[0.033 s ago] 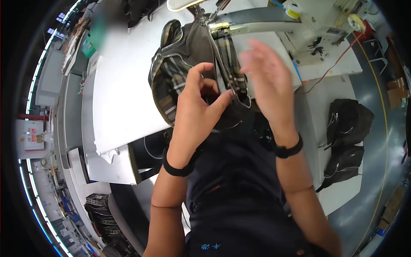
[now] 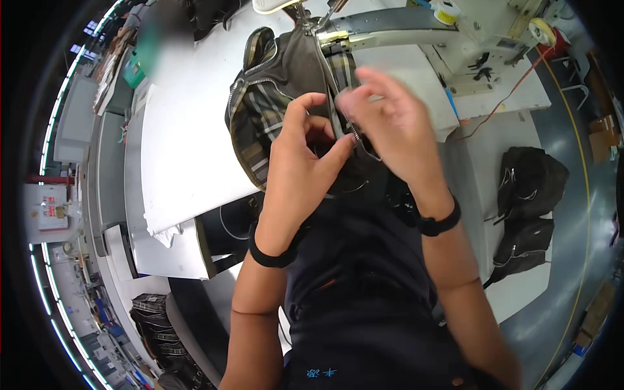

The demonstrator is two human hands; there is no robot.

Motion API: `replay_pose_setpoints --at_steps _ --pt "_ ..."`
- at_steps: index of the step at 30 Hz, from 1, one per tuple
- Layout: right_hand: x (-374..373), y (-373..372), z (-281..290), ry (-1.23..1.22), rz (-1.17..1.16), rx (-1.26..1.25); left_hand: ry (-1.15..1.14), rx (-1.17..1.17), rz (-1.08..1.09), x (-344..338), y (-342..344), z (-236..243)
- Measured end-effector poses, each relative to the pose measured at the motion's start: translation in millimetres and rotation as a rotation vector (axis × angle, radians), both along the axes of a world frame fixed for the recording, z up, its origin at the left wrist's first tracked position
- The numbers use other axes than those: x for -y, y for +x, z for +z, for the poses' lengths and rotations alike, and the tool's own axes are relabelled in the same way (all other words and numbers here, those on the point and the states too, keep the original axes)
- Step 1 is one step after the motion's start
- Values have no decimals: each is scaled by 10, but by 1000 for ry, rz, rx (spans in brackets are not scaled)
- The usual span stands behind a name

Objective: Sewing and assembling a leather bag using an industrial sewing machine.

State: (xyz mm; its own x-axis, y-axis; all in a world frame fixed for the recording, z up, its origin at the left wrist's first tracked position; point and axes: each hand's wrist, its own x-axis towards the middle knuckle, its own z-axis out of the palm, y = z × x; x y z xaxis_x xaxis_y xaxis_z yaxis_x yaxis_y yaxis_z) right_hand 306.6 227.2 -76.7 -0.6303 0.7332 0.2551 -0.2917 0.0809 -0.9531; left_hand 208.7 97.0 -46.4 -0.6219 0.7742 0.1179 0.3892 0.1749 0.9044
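A dark grey-brown cloth bag with plaid lining and silver zippers lies spread on the white table under the sewing machine. My left hand curves over its near part, with thumb and fingers closed on the zippered edge. My right hand hovers just right of that edge, fingers apart and somewhat blurred, holding nothing I can see. The bag's far end sits below the presser area of the sewing machine. My left palm hides part of the lining.
Two dark bags lie on a pale surface at the right. More plaid pieces are piled at the lower left. A small bottle with a yellow label stands on the machine, and a red cord runs across the table's right side.
My right hand has moved left and slightly down, closer to my left hand and the zippered edge, with its fingers bending more. My left hand and the bag stay nearly in place.
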Motion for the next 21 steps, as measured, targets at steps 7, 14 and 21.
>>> replay_pose_setpoints --at_steps 7,14,21 --pt "123 140 17 -80 107 146 90 -192 68 34 112 -3" --pt "282 148 -255 273 -191 23 147 -102 85 40 145 -71" --pt "304 96 -185 401 -253 19 95 -73 110 56 158 -84"
